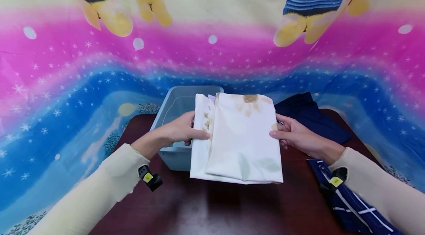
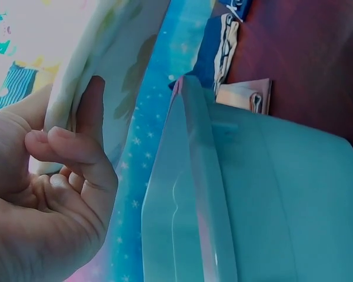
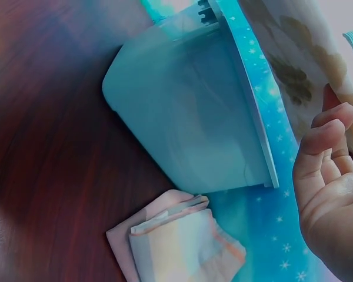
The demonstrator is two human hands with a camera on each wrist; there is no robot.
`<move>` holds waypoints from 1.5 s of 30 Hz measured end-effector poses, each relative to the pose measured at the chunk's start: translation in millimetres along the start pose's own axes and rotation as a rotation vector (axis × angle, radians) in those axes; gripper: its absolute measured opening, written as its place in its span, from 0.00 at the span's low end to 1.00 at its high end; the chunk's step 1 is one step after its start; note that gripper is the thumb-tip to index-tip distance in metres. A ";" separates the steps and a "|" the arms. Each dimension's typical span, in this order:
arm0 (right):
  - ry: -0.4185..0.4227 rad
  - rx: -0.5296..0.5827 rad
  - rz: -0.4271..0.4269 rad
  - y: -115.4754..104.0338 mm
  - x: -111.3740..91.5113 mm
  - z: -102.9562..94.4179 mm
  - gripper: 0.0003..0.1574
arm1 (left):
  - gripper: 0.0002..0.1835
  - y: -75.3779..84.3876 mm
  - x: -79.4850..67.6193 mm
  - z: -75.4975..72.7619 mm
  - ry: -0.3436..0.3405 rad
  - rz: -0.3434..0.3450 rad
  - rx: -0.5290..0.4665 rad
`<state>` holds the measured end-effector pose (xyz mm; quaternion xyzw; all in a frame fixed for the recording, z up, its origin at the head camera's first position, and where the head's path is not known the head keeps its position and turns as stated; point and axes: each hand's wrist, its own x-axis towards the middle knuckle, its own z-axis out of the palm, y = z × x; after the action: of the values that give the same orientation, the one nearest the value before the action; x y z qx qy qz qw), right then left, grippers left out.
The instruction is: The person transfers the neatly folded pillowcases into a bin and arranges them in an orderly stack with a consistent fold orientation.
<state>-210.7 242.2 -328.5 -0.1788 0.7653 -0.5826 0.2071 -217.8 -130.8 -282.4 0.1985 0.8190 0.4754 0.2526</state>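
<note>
Both hands hold up a folded white cloth (image 1: 245, 139) with a faded flower and leaf print, upright above the table. The left hand (image 1: 184, 128) pinches its left edge, thumb in front and fingers behind; in the left wrist view the folded layers lie between thumb and fingers. At the opposite edge, the right hand (image 1: 295, 133) pinches the cloth the same way. Behind and to the left stands a blue-grey plastic bin (image 1: 162, 159), partly hidden by the cloth and left hand. The bin's side wall (image 3: 182, 111) shows in the right wrist view.
A dark navy cloth (image 1: 308, 117) lies at the back right of the dark wooden table (image 1: 149, 205). Nearer, a navy cloth with white lines (image 1: 358, 209) lies under the right forearm. A folded pale striped cloth (image 3: 182, 241) sits beside the bin. A printed curtain (image 1: 212, 54) hangs behind.
</note>
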 end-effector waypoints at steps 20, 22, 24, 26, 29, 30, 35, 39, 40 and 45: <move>-0.004 0.014 0.016 -8.7 30.7 21.3 0.49 | 0.29 -14.4 -4.1 -41.4 -0.027 -0.050 0.084; -0.012 0.016 0.015 -9.0 33.7 22.7 0.49 | 0.30 -15.4 -4.7 -45.1 -0.035 -0.053 0.093; -0.016 0.020 0.014 -9.8 36.6 24.5 0.49 | 0.30 -16.4 -5.6 -47.9 -0.040 -0.059 0.098; -0.019 0.027 0.015 -10.3 39.6 26.5 0.49 | 0.31 -17.7 -6.3 -50.4 -0.040 -0.061 0.102; -0.018 0.036 0.015 -10.7 44.3 30.5 0.49 | 0.31 -21.0 -6.4 -54.3 -0.036 -0.067 0.111; -0.020 0.040 0.016 -10.5 46.5 31.9 0.48 | 0.31 -22.2 -6.5 -55.6 -0.031 -0.070 0.118; -0.022 0.040 0.023 -13.7 57.7 39.9 0.50 | 0.31 -27.1 -8.2 -63.3 -0.004 -0.088 0.139; -0.004 0.026 0.040 -17.8 63.1 44.1 0.51 | 0.32 -29.2 -10.1 -68.8 0.022 -0.119 0.148; -0.001 0.018 0.041 -18.6 64.2 45.1 0.51 | 0.32 -29.9 -10.7 -70.0 0.030 -0.128 0.151; 0.019 -0.019 0.043 -23.3 68.7 48.8 0.54 | 0.32 -31.5 -13.3 -77.3 0.037 -0.134 0.163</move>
<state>-242.7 160.9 -324.9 -0.1588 0.7765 -0.5723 0.2107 -256.5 -205.6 -274.6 0.1545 0.8710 0.3926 0.2515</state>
